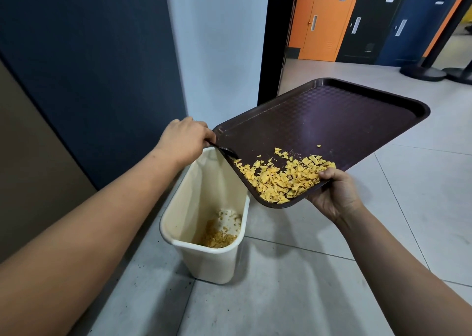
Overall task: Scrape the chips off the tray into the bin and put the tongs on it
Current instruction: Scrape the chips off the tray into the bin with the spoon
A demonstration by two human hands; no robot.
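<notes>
The right hand [334,195] grips the near edge of the dark tray [332,121], thumb on top among the chips [281,180], and holds it tilted over the cream bin [204,233]. The left hand [184,141] is closed around black tongs [226,152], whose tip touches the tray's low edge. More chips lie in the bin, which stands on the tiled floor [293,284].

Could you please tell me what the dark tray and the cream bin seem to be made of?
The dark brown rectangular tray looks like moulded plastic: a basket-weave texture, rounded raised rim and dull sheen. The cream rectangular bin also looks plastic, going by its thin smooth walls, rolled lip and slight gloss. Neither can be confirmed by sight.
</notes>
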